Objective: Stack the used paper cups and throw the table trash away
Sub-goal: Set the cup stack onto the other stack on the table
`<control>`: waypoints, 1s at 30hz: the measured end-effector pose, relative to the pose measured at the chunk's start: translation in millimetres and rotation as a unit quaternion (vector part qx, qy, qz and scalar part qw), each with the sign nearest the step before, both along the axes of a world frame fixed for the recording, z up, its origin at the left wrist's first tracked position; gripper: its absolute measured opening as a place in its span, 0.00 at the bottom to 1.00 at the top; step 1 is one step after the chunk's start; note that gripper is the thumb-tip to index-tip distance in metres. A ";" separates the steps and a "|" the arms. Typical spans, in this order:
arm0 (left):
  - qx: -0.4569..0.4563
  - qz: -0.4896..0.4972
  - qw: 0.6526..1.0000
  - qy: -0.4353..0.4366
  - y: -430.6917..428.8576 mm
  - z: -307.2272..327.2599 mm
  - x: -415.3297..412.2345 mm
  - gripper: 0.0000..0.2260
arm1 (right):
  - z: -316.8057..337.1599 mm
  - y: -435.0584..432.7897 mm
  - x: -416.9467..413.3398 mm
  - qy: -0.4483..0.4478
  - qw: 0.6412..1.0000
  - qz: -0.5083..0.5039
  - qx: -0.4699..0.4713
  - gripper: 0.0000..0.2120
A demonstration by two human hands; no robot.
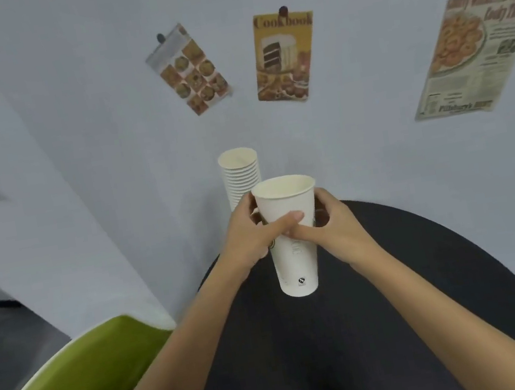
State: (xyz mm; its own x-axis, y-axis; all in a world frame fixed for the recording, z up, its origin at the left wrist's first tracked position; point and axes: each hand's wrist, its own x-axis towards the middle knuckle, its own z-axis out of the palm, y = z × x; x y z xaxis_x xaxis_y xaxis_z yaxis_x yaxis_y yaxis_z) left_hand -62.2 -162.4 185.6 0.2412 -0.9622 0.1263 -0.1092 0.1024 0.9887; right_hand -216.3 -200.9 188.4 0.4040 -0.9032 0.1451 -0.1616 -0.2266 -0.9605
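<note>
The light here is soft and even, fairly bright on the pale wall [70, 130], with just 1 faint shadow left of the cup stack [241, 177], and the dark table [416, 287] looks matt. The wide lens bows the wall toward the edges. The poster [476, 52] at the right rim and the green chair [77, 385] look smeared, while the paper cup [294, 256] I hold at centre is sharper.

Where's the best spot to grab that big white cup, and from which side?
Grip the big white cup round its side wall, a little below the rim, coming in from the left and right, as the left hand and right hand do. It is upright and widens toward the top, so it should not slip down through the grip.
</note>
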 end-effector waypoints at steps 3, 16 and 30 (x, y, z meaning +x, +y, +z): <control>-0.016 0.025 1.000 0.000 -10.6 15.0 37.4 0.35 | 10.9 -14.1 35.3 0.000 1.000 0.013 -0.016 0.31; -0.188 0.134 0.971 0.060 -89.6 120.6 120.6 0.30 | 12.6 -72.4 57.8 -0.014 0.998 -0.055 0.011 0.18; -0.144 0.119 0.982 0.012 -155.1 66.9 124.3 0.28 | 8.4 -89.5 56.8 -0.002 0.998 -0.064 0.024 0.13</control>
State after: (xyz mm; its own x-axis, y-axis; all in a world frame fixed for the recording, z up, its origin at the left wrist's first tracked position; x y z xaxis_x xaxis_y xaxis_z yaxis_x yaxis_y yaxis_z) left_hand 62.1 -317.4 252.5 0.4608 -0.8038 0.3763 -0.1409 0.3524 0.9252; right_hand -159.5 -290.5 196.8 0.2840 -0.9534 0.1018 -0.1823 -0.1580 -0.9705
